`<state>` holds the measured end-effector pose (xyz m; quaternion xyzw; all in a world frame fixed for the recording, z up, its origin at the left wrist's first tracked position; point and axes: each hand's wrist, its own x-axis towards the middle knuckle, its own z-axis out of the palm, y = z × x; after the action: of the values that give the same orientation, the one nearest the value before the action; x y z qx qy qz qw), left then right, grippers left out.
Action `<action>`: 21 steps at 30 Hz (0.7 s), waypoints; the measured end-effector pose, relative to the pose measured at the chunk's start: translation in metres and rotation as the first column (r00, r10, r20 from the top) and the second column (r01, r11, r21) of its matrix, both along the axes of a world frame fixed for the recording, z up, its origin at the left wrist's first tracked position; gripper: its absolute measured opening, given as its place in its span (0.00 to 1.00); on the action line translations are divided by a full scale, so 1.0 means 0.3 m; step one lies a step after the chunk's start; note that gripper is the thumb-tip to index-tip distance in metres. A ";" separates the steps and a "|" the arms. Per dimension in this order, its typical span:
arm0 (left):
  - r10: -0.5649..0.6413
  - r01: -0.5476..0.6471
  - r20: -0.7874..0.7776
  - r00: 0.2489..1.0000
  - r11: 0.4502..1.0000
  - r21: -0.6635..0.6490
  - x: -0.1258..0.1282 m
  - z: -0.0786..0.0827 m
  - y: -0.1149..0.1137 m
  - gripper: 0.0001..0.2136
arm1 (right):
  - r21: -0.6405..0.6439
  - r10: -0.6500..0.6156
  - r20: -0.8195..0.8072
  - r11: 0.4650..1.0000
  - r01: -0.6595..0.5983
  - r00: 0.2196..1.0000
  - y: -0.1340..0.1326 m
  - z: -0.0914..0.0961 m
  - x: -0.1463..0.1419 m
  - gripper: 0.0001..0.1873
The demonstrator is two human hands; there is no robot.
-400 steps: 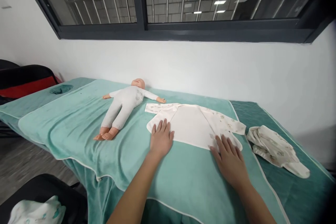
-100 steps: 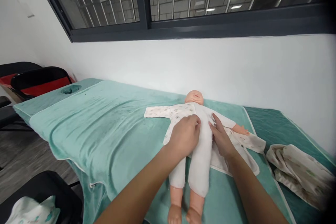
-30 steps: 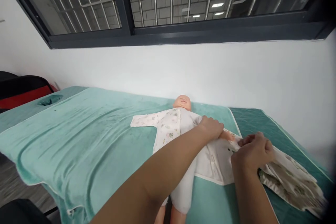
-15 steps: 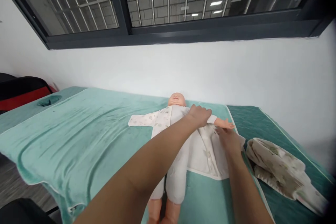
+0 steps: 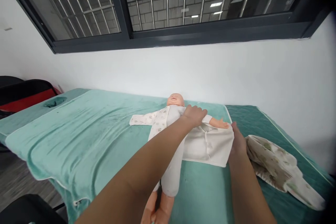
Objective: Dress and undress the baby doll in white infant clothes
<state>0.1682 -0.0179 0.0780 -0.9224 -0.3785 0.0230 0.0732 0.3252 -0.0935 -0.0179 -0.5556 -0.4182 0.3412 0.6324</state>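
Observation:
A baby doll (image 5: 175, 99) in a white bodysuit lies on its back on the teal towel (image 5: 86, 133), head toward the wall. A white printed baby garment (image 5: 207, 145) lies under it, with one sleeve on the doll's arm at the left. My left hand (image 5: 194, 115) reaches across, fingers curled over the doll's chest and shoulder. My right hand (image 5: 237, 141) holds the garment's right flap, lifted off the towel beside the doll's bare arm (image 5: 219, 123); its fingers are hidden behind the cloth.
A crumpled printed cloth (image 5: 275, 168) lies to the right on the darker teal bed cover (image 5: 265, 120). The white wall runs just behind the bed, under a barred window. Black and red chairs (image 5: 26, 91) stand at the left. A face hole (image 5: 54, 103) sits at the bed's left end.
My right hand has let go of the crumpled cloth, come back to the doll and raised the garment's right flap. My left hand has stayed on the doll's shoulder.

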 end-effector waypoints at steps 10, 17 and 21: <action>-0.008 0.005 0.042 0.999 0.998 0.066 -0.030 -0.009 -0.030 0.11 | -0.054 0.201 -0.508 0.963 -0.263 0.838 0.030 0.024 0.057 0.38; 0.059 -0.055 -0.063 0.996 0.997 0.058 -0.034 0.008 -0.039 0.12 | 0.015 0.247 -0.609 0.954 -0.300 0.754 -0.016 0.073 0.051 0.33; 0.094 -0.091 -0.059 0.994 0.995 0.050 -0.013 -0.014 -0.030 0.13 | 0.066 0.326 -0.536 0.936 -0.346 0.779 -0.050 0.114 -0.003 0.38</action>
<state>0.1644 -0.0268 0.0738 -0.9007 -0.4189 0.0455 0.1055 0.3242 -0.1085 0.0163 -0.3649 -0.3096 0.5979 0.6430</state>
